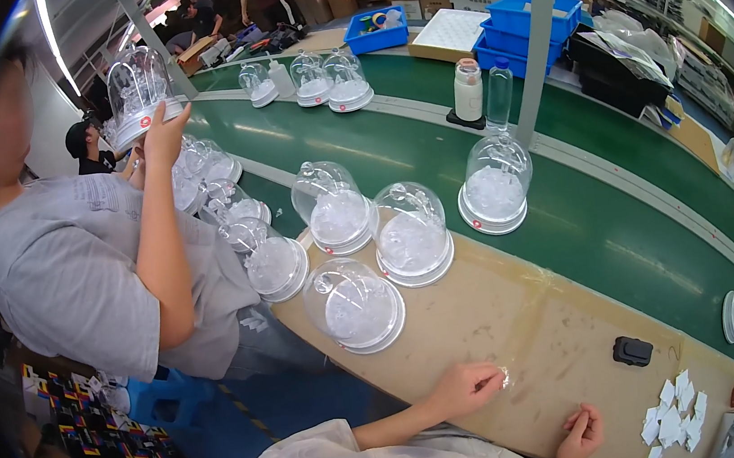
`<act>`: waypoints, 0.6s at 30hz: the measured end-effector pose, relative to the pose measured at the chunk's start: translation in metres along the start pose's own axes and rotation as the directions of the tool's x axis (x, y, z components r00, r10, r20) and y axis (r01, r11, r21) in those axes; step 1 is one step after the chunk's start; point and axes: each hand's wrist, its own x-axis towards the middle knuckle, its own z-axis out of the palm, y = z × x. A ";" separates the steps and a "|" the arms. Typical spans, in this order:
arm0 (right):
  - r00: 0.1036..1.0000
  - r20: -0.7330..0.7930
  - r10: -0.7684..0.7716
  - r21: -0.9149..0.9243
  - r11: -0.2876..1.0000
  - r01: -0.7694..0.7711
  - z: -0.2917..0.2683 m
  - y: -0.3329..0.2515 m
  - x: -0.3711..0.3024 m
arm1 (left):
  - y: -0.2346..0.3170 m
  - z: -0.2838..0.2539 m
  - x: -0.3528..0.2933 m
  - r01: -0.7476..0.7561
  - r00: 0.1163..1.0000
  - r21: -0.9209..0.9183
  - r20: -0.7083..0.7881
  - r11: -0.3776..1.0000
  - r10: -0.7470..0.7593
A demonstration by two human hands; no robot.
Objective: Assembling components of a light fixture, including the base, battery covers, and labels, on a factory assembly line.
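My left hand [468,388] is closed above the tan work board [540,318], its fingers curled together. A small shiny clear bit [505,378] shows at its fingertips; whether it is held or lies on the board is unclear. To the right, near the board's front edge, my right hand [580,433] is also closed, and what its curled fingers may hold is hidden. Beyond my left hand stand clear domes on white round bases, the nearest dome [355,307] beside another dome [413,235]. White paper pieces [676,414] lie scattered right of my right hand.
A small black box [633,351] sits on the board. Behind runs a green conveyor belt [638,225] carrying more domes, a white bottle [467,91] and a clear bottle [499,94]. At left a co-worker [118,266] lifts a dome [140,92]. Blue bins [525,25] stand behind a post.
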 end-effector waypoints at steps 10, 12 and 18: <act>0.999 -0.027 0.038 -0.022 0.999 -0.038 0.002 -0.008 -0.003 | 0.002 0.003 0.003 0.031 0.999 0.048 0.018 0.998 -0.032; 0.999 -0.023 0.044 -0.006 0.999 -0.044 0.002 -0.011 -0.003 | 0.001 0.006 0.003 0.043 0.999 0.053 0.005 0.998 -0.043; 1.000 -0.008 0.023 0.003 1.000 -0.023 0.007 -0.018 -0.004 | 0.005 0.005 0.006 0.056 0.998 0.073 0.009 0.996 -0.056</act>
